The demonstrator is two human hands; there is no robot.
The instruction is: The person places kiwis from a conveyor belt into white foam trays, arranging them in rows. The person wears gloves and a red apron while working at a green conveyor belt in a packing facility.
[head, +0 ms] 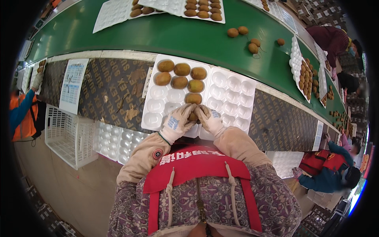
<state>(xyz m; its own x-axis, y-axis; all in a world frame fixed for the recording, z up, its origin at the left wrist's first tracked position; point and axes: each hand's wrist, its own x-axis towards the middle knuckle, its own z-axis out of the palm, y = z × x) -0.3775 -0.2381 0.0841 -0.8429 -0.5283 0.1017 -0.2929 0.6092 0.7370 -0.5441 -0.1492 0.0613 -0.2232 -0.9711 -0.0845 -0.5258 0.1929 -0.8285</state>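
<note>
Both of my hands wear pale work gloves and meet over the lower right of a white plastic fruit tray's filled half [152,94]. Between the fingertips of my left hand [179,120] and my right hand [209,119] is a kiwifruit [193,116], mostly covered by the gloves. Just above it, another kiwifruit [193,98] sits in its cup. Two rows of kiwifruit [181,69] fill the cups at the tray's far end. Joined on the right, the tray's other half [231,94] shows bare cups, and my right wrist lies over its near edge.
Beyond the dark printed board [112,86] runs a green conveyor belt [118,38] with loose kiwifruit [233,32] and filled trays [202,13]. A white plastic crate [71,136] and stacked trays [108,140] stand lower left. Co-workers are at both sides, one in an orange vest [23,115].
</note>
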